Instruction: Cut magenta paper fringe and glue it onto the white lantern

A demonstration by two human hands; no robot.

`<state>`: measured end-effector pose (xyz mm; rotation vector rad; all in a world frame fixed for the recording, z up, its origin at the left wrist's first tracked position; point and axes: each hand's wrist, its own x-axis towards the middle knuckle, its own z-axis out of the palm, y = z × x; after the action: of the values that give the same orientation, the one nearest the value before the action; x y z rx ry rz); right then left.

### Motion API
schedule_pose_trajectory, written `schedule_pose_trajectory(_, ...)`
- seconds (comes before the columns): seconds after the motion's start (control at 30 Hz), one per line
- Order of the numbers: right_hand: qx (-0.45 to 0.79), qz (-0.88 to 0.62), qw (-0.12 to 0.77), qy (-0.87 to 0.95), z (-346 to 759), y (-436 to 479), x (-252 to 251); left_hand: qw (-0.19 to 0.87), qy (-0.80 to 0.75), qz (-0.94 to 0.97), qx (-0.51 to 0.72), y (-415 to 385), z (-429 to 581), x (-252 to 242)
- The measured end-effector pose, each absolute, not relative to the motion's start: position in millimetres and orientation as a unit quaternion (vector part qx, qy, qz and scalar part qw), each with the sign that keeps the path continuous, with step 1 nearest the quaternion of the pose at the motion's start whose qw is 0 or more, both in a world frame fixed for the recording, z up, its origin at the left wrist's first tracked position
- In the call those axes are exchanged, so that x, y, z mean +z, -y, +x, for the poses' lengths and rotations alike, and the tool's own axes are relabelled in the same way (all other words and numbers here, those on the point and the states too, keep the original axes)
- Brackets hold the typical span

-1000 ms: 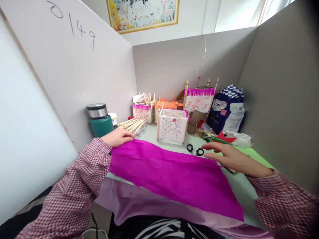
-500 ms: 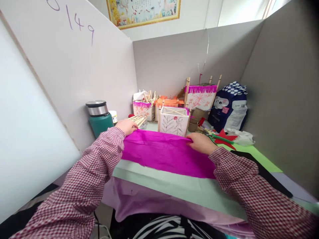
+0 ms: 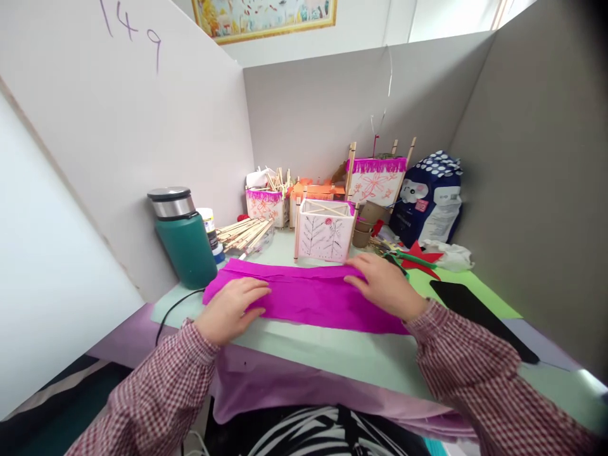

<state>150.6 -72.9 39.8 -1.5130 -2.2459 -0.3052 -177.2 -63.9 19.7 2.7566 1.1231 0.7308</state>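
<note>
A long strip of magenta crepe-like paper (image 3: 304, 304) lies flat across the pale green tabletop, its far edge folded over in a narrow band. My left hand (image 3: 232, 307) rests on the paper's left part, fingers stretched and a little apart. My right hand (image 3: 382, 285) is at the far right part of the paper, thumb and fingers spread over the folded edge. Just beyond the paper stands a white paper lantern box (image 3: 325, 237) with wooden stick corners and a drawn branch pattern.
At the left stand a green bottle (image 3: 185, 244) and a pile of wooden sticks (image 3: 247, 234). Green-handled scissors (image 3: 415, 258), a red paper star (image 3: 422, 256) and a black phone-like slab (image 3: 484, 320) lie at the right. A fringed lantern (image 3: 377, 180) and a blue bag (image 3: 430, 199) stand behind.
My left hand has let go of the far edge and come nearer, onto the paper. My right hand's fingers have opened from the edge. The paper now lies flatter, with its fold showing.
</note>
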Motion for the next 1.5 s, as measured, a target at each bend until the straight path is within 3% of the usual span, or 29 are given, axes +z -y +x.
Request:
schedule_pose_trajectory(0.17,-0.024,-0.487,0.199,0.850,136,134,12,-0.009,-0.357,0.909,0.214,72,-176,-2)
schedule_pose_trajectory(0.33,0.008,-0.492,0.161,0.856,142,130,8,-0.065,-0.367,0.904,0.208,54,-154,17)
schedule_pose_trajectory(0.47,-0.089,-0.568,0.176,0.799,151,89,18,-0.078,-0.391,0.901,0.170,37,-122,35)
schedule_pose_trajectory(0.67,-0.208,-0.614,0.061,0.759,152,41,13,-0.036,-0.374,0.916,0.139,35,-77,37)
schedule_pose_trajectory(0.9,-0.211,-0.603,0.144,0.756,154,38,33,-0.009,-0.324,0.936,0.140,58,-77,35)
schedule_pose_trajectory(1.13,-0.181,-0.557,0.135,0.799,142,51,33,-0.042,-0.311,0.940,0.133,102,-80,6)
schedule_pose_trajectory(1.23,-0.145,-0.517,0.179,0.824,147,83,23,-0.075,-0.341,0.921,0.171,105,-100,-4)
schedule_pose_trajectory(1.33,-0.091,-0.480,0.156,0.859,156,113,3,-0.129,-0.374,0.894,0.211,102,-131,-10)
schedule_pose_trajectory(1.5,-0.150,-0.487,0.177,0.842,161,128,-28,-0.212,-0.399,0.865,0.220,94,-174,-17)
